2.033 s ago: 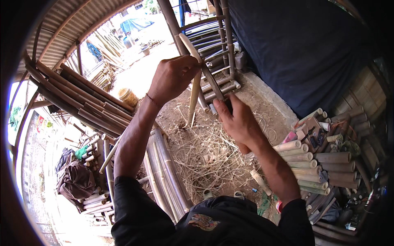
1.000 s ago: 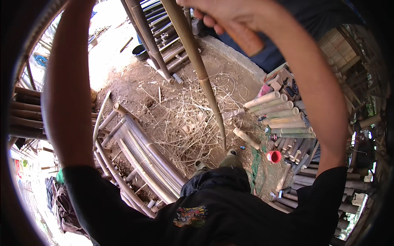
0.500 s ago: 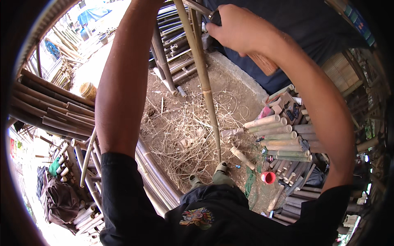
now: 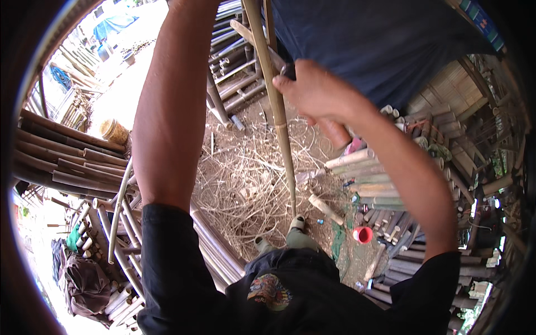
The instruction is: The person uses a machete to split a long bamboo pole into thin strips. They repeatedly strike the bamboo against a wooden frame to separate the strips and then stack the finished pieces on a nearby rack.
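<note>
The fingers of my right hand (image 4: 319,92), upper centre-right in the frame, are curled closed around a bladed tool (image 4: 336,135), the butt of its wooden handle poking out below my palm; my thumb lies at the edge of the pole, though I can't tell whether it touches. My left hand is past the top edge, so I can't tell how those fingers are set. The bamboo pole (image 4: 281,114) runs from the top centre of the frame down to my shoes (image 4: 298,224), with the blade angled across its upper part. I judge the step to be working that blade against the bamboo; the next move would call for a firm grip and a steady pole. Beyond lie pale shavings (image 4: 240,187) mid-frame, and right of centre, cut bamboo lengths (image 4: 379,187) and a red cup (image 4: 362,235).
</note>
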`<state>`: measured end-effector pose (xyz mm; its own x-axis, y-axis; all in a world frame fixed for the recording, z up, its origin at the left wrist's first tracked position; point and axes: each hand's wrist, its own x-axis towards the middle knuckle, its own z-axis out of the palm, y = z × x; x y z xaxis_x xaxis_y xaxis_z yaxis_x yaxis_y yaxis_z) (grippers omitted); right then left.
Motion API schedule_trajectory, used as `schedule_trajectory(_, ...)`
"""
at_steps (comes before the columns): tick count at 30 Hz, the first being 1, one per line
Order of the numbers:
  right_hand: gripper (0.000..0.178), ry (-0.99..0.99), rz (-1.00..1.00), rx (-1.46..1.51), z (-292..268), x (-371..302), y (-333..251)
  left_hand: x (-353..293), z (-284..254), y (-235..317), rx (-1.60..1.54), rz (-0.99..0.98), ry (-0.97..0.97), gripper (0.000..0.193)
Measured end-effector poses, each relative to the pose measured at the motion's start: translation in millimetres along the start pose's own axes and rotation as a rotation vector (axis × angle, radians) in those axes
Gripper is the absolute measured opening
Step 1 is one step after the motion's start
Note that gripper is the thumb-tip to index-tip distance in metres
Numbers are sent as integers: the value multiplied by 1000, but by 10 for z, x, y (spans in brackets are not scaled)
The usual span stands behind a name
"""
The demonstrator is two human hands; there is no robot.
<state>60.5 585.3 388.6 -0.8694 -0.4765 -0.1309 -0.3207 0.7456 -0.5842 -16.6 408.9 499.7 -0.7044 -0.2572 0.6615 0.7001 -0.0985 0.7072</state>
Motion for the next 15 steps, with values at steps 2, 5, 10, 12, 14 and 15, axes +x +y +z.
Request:
schedule_trajectory(2, 46, 2, -23, -125, -104, -37, -100, 70, -1, 25, 16, -62, 10, 11)
schedule_trajectory(5, 42, 246, -41, -472, -36, 28, 84, 100, 133, 57, 87, -160, 31, 13)
schedule_trajectory(10, 37, 138, -41, -51, -190, -178, -61, 98, 257, 83, 121, -182, 33, 20)
schedule_trajectory(12, 38, 256, -105, 126, -131, -174, -24, 88, 285, 64, 122, -168, 45, 20)
schedule_trajectory(14, 40, 449, -226, 29, 166, -28, 289, 119, 323, 97, 142, -190, 55, 21)
schedule_trajectory(15, 42, 552, -268, -29, 387, 38, 579, 121, 388, 125, 149, -229, 48, 21)
